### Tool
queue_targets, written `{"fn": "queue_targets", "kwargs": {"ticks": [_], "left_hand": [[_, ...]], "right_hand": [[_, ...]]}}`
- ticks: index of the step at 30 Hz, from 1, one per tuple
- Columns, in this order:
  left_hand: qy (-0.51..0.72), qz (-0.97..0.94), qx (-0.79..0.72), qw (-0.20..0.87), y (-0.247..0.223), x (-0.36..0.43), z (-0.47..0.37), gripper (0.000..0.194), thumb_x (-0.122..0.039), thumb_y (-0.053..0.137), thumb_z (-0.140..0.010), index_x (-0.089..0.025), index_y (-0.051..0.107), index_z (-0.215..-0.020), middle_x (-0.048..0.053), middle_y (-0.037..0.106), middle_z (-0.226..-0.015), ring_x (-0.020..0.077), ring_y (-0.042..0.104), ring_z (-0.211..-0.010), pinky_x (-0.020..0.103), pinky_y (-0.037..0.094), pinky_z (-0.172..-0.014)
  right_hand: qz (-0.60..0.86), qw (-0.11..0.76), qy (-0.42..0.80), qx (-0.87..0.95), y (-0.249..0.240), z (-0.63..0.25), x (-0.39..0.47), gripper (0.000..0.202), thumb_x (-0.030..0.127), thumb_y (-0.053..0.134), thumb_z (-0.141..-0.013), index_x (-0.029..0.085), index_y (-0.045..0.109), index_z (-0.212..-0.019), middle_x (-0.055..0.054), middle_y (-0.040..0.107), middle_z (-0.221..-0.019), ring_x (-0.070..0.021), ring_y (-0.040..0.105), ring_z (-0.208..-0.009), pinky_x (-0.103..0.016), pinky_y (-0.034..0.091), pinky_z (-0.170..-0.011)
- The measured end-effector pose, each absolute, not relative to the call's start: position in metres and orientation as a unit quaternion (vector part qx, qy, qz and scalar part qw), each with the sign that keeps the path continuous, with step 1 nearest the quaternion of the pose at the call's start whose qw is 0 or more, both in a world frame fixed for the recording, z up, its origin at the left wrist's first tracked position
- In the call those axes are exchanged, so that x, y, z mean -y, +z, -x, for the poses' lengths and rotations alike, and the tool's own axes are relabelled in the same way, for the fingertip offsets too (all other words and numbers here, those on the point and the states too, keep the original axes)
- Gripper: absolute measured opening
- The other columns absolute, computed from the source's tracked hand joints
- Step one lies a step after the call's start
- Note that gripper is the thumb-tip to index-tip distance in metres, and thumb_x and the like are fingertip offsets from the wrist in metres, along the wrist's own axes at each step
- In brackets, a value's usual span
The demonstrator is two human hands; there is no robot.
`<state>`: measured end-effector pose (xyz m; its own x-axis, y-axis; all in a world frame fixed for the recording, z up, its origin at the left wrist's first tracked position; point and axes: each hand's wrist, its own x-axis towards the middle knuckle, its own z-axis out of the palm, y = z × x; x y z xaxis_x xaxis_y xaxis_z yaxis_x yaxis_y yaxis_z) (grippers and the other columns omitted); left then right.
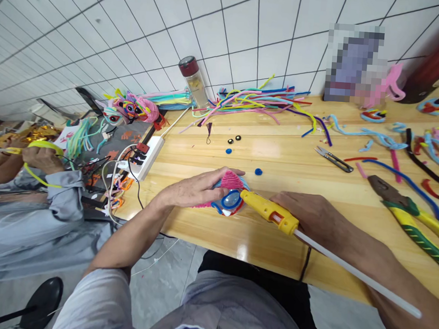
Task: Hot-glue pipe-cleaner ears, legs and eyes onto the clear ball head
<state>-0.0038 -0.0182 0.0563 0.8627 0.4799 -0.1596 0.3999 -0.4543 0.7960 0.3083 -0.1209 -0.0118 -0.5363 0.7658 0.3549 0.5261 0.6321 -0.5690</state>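
Note:
Near the table's front edge, my left hand [199,187] holds a small pipe-cleaner figure [232,198] in pink, blue and red, with its fingers over the pink top. My right hand [310,213] is closed round a yellow glue gun [271,211], and a long white glue stick [362,274] sticks out of its back. The gun's nozzle meets or nearly meets the figure beside a blue ring; contact is too small to tell. Two blue discs [258,172] [228,151] and two small black eyes [238,138] [230,141] lie beyond the figure.
Snips [334,159] and green-yellow pliers [407,213] lie at the right. Pipe cleaners [254,103] and a bottle [195,85] stand along the wall. A white power strip [148,157] is at the left, beside another person's hands [43,157].

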Motion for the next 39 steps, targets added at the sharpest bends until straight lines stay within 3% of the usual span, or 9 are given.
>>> {"fn": "queue_targets", "kwargs": {"ticks": [3,9,18,25,39], "left_hand": [[0.042,-0.853,-0.256,0.453,0.057,0.018,0.003,0.054,-0.049,0.049,-0.111,-0.023,0.047,-0.158,0.015,0.052,-0.167,0.0308,0.055,-0.150,0.049,0.044,-0.125],[0.036,-0.856,-0.262,0.444,0.060,0.020,0.000,0.055,-0.049,0.048,-0.111,-0.022,0.046,-0.159,0.016,0.050,-0.168,0.0316,0.055,-0.150,0.050,0.044,-0.125],[0.031,-0.850,-0.285,0.441,0.060,0.020,0.002,0.061,-0.056,0.049,-0.109,-0.024,0.045,-0.160,0.015,0.062,-0.156,0.0313,0.062,-0.139,0.049,0.049,-0.120],[0.032,-0.844,-0.291,0.449,0.059,0.022,0.003,0.063,-0.060,0.048,-0.109,-0.024,0.045,-0.160,0.015,0.061,-0.155,0.0305,0.064,-0.135,0.048,0.051,-0.117],[0.038,-0.850,-0.279,0.445,0.055,0.020,0.007,0.061,-0.056,0.050,-0.109,-0.023,0.044,-0.160,0.016,0.059,-0.157,0.0308,0.061,-0.140,0.048,0.049,-0.120]], "right_hand": [[0.371,0.299,0.205,0.855,-0.013,-0.307,0.120,0.018,0.023,0.047,-0.106,0.026,0.062,-0.117,-0.003,0.073,-0.087,-0.0201,0.071,-0.075,-0.029,0.045,-0.063],[0.375,0.284,0.198,0.860,-0.016,-0.306,0.121,0.013,0.020,0.048,-0.106,0.023,0.060,-0.104,-0.003,0.071,-0.083,-0.0198,0.068,-0.071,-0.030,0.041,-0.062],[0.391,0.283,0.171,0.859,-0.011,-0.307,0.121,0.019,0.023,0.051,-0.104,0.026,0.064,-0.117,-0.004,0.076,-0.087,-0.0220,0.071,-0.074,-0.031,0.046,-0.063],[0.381,0.307,0.120,0.864,-0.005,-0.305,0.122,0.013,0.020,0.046,-0.104,0.025,0.058,-0.102,-0.002,0.072,-0.078,-0.0199,0.068,-0.065,-0.029,0.041,-0.057],[0.364,0.302,0.069,0.878,0.009,-0.302,0.121,0.016,0.014,0.043,-0.102,0.024,0.055,-0.098,0.000,0.070,-0.072,-0.0180,0.068,-0.058,-0.027,0.042,-0.053]]}}
